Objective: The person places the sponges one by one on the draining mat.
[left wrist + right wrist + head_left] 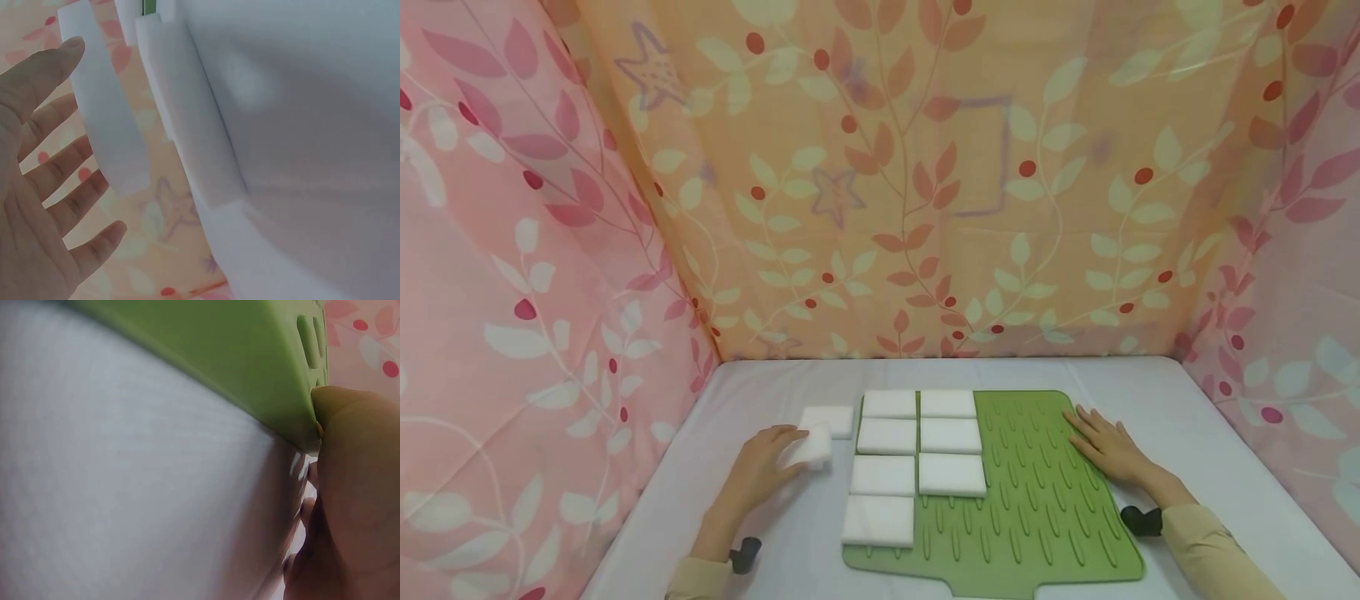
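Note:
In the head view my left hand holds a white sponge block between thumb and fingers, tilted above the table left of the green mat. The left wrist view shows the thumb at one edge of this sponge, with the fingers behind it. Just beyond lies another white sponge, flat on the table. My right hand rests at the right edge of the green ribbed mat, its fingers spread and fairly straight. In the right wrist view the thumb touches the mat's rim.
Several white sponges, among them a front-left one, lie in two columns on the mat's left half. The mat's tab points toward me. Patterned cloth walls in the white table at the back and sides.

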Demonstrator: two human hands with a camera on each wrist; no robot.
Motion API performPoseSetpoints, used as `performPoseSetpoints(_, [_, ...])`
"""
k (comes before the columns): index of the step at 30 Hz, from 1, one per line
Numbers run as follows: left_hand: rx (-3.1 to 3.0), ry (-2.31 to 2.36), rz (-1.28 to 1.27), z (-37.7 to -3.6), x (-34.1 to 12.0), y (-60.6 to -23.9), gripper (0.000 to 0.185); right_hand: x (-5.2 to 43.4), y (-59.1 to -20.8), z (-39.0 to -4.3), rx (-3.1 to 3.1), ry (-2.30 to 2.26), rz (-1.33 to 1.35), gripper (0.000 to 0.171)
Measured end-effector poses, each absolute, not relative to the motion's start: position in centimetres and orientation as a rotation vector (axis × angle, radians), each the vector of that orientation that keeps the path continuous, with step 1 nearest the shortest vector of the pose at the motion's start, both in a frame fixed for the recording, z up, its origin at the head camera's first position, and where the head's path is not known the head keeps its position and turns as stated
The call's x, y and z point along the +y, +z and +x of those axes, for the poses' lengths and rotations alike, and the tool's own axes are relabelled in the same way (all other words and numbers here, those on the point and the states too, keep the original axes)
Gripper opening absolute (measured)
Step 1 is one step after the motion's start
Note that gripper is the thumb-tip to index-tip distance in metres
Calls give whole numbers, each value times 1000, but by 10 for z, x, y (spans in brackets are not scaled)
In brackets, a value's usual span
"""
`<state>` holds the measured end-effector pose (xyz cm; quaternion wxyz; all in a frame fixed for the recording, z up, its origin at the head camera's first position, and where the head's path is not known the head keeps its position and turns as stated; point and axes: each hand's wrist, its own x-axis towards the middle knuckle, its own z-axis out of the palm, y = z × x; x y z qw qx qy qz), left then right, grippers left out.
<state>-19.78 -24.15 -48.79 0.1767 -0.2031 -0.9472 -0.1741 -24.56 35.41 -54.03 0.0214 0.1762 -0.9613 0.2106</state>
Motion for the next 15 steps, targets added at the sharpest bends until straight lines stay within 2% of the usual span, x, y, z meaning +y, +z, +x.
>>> performPoseSetpoints(15, [-2618,-492,-749,-204,-206,-484,48,354,-539,-246,-2975,661,556,54])
